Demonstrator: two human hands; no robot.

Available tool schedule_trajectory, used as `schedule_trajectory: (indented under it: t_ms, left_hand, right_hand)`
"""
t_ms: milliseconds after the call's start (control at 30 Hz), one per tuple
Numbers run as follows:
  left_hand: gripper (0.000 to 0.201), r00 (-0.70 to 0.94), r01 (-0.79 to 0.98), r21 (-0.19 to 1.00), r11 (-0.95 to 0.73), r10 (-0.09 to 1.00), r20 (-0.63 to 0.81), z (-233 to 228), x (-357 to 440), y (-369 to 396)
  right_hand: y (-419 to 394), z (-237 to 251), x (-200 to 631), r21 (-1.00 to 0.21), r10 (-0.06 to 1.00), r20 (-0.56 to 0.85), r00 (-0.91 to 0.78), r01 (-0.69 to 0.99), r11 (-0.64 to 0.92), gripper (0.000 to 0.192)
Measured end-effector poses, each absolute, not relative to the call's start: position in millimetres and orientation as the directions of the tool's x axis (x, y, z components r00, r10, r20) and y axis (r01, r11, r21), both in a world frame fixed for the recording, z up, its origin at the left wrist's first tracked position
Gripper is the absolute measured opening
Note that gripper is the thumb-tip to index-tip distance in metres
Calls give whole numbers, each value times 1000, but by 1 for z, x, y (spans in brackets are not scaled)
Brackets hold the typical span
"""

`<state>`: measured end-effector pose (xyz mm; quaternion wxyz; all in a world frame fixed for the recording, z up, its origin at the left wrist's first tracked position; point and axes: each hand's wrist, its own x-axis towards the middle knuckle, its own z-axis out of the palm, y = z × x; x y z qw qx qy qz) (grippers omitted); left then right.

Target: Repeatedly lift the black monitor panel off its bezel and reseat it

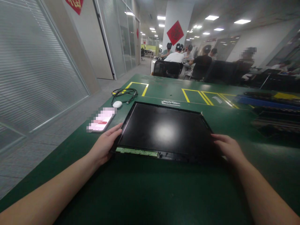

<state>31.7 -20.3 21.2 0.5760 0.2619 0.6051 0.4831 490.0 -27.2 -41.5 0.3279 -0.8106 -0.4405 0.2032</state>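
A black flat display panel (164, 128) lies face up on the green table (150, 190), with a narrow green circuit strip (137, 152) along its near edge. My left hand (105, 144) grips the panel's near left corner, fingers along its left edge. My right hand (228, 147) rests on the panel's near right edge, fingers curled over it.
A phone (101, 120) lies left of the panel, with a white mouse (117, 104) and a coiled black cable (124, 92) behind it. Yellow outlines (206, 97) mark the far table. Dark trays (269, 103) are stacked at right. Several people sit on chairs beyond the table.
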Motion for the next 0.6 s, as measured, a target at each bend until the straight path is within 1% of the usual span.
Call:
schedule_trajectory:
  t_ms: [167, 300, 500, 600]
  left_hand:
    - [46, -227, -210, 886, 413, 861, -455, 20, 31, -19]
    - [48, -194, -195, 893, 406, 876, -441, 14, 26, -17]
    - [51, -155, -198, 899, 391, 893, -422, 14, 25, -18]
    - [53, -134, -199, 901, 386, 900, -416, 13, 24, -18]
  right_hand:
    - [-26, -41, 490, -691, 854, -3, 520, 617, -378, 42]
    - [-26, -40, 489, -685, 857, 43, 513, 640, -349, 39]
    - [-27, -39, 489, -704, 847, -32, 530, 590, -396, 44]
    - [-27, -36, 486, -730, 833, -94, 545, 531, -430, 47]
